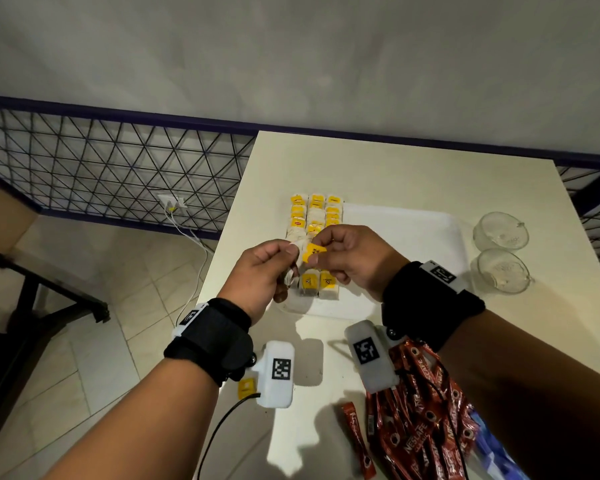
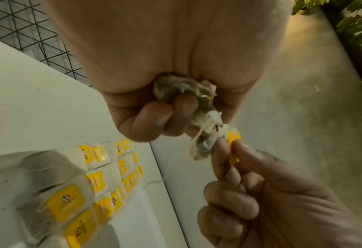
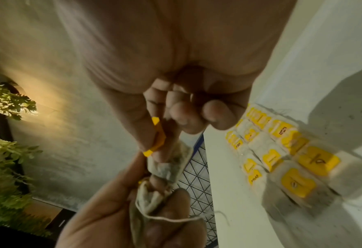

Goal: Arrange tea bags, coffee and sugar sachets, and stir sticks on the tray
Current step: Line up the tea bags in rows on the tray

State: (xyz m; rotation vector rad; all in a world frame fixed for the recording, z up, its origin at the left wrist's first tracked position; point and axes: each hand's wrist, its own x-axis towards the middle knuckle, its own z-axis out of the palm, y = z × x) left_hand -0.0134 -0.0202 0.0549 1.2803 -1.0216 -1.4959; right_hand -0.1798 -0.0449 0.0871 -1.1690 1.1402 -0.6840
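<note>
Head view: left hand (image 1: 264,268) clutching bunched tea bags (image 2: 182,87), right hand (image 1: 350,254) pinching a yellow tag (image 1: 313,251), above tray (image 1: 413,230); coffee sachets (image 1: 426,410) at five o'clock.

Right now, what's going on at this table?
A person is laying tea bags in rows on the left end of a white tray. The left hand holds a bunch of tea bags; the right hand pinches one bag's yellow tag above the tray. Coffee sachets still lie loose on the table.
</note>
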